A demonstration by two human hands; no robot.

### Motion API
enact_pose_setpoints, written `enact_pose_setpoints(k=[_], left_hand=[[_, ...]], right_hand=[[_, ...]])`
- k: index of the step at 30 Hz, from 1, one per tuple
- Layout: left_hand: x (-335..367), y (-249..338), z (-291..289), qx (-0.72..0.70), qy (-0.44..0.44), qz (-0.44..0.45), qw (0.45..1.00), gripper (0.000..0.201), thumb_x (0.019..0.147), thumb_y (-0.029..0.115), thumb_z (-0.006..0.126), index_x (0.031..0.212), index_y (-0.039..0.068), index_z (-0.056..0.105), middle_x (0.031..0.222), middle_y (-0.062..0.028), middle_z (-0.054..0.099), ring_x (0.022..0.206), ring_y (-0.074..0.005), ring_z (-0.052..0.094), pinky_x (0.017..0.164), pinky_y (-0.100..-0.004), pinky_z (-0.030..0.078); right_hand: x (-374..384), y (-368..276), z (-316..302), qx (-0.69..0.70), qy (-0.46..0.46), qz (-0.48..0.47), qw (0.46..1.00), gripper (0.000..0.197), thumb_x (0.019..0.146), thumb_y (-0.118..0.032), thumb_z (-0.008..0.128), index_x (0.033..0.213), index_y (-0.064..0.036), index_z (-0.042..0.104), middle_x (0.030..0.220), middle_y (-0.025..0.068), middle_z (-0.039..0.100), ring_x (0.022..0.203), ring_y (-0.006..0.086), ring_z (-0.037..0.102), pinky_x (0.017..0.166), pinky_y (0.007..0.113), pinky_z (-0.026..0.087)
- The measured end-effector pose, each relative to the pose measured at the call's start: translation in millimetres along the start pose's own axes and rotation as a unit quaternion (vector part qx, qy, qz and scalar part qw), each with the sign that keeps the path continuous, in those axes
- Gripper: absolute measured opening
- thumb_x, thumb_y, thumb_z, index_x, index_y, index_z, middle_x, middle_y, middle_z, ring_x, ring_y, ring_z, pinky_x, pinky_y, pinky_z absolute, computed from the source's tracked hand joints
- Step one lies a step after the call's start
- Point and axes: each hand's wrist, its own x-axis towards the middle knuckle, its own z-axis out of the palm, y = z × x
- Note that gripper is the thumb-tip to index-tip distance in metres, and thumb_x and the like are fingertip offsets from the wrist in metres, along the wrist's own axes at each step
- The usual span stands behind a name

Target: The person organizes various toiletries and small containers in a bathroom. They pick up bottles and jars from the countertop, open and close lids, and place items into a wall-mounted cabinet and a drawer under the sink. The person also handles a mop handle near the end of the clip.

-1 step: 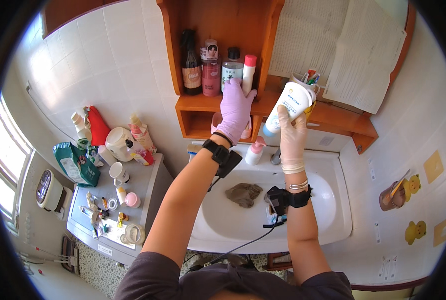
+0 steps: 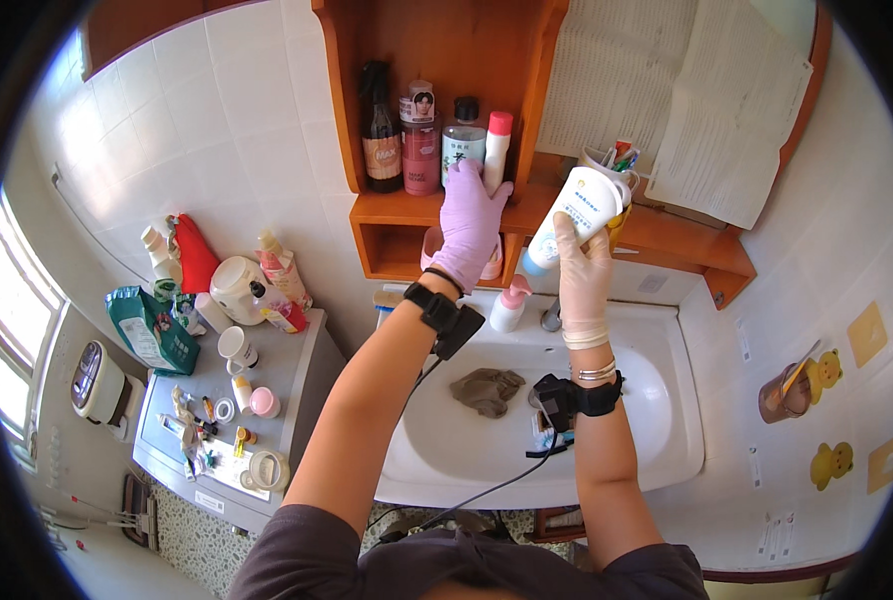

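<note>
My left hand [image 2: 470,222], in a purple glove, reaches to the wooden shelf. Its fingers and thumb close around the lower part of a slim white bottle with a red cap [image 2: 498,145]. Just left of it, partly behind my fingers, stands a clear bottle with a black cap [image 2: 464,138]. In a thin pale glove, my right hand [image 2: 587,270] grips a white squeeze tube [image 2: 579,212] that tilts with its blue cap end down to the left. A pink spray bottle [image 2: 422,150] and a dark spray bottle [image 2: 382,140] share the shelf.
Below my hands is a white sink [image 2: 657,400] with a wet brown cloth [image 2: 487,391] in it. A pink-topped pump bottle [image 2: 510,303] stands at its back rim, beside the faucet [image 2: 552,317]. Bottles and small items crowd the grey washing machine top [image 2: 307,375] at left.
</note>
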Motion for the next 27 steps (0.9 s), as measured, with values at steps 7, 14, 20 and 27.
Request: enact_pose_setpoints(k=[7, 14, 20, 27], left_hand=[[-3, -9, 2, 0.033, -0.044, 0.061, 0.997, 0.02, 0.088, 0.017, 0.067, 0.098, 0.003, 0.056, 0.092, -0.0154, 0.061, 0.083, -0.0344, 0.061, 0.072, -0.0399, 0.05], [-14, 0, -30, -0.066, -0.109, -0.004, 0.992, 0.024, 0.094, 0.023, 0.062, 0.106, 0.002, 0.062, 0.091, -0.0097, 0.067, 0.083, -0.0235, 0.064, 0.075, -0.0334, 0.051], [-45, -2, -76, -0.225, -0.255, -0.022, 0.94, 0.06, 0.087, 0.016, 0.075, 0.137, -0.001, 0.047, 0.115, -0.0061, 0.062, 0.104, -0.0125, 0.057, 0.094, -0.0281, 0.047], [-9, -37, -117, -0.156, -0.037, -0.073, 0.984, 0.034, 0.088, 0.011, 0.071, 0.116, 0.0, 0.055, 0.101, -0.0047, 0.064, 0.089, -0.0112, 0.06, 0.08, -0.0269, 0.051]], right_hand=[[8, 11, -6, -0.026, -0.059, 0.035, 0.997, 0.03, 0.093, -0.023, 0.066, 0.11, 0.001, 0.061, 0.102, 0.0073, 0.068, 0.09, 0.0125, 0.062, 0.081, 0.03, 0.05], [11, 14, 4, -0.042, -0.079, -0.018, 0.996, 0.029, 0.093, -0.018, 0.066, 0.113, 0.0013, 0.06, 0.106, 0.0098, 0.067, 0.094, 0.018, 0.064, 0.083, 0.031, 0.05], [12, 0, 25, -0.007, -0.203, -0.011, 0.979, 0.041, 0.09, -0.02, 0.071, 0.121, -0.0015, 0.053, 0.104, 0.0085, 0.067, 0.095, 0.0137, 0.062, 0.084, 0.031, 0.05], [26, 14, 50, -0.195, -0.116, -0.154, 0.962, 0.029, 0.093, -0.027, 0.064, 0.111, -0.0046, 0.063, 0.089, 0.0143, 0.068, 0.078, 0.0278, 0.066, 0.074, 0.035, 0.053]])
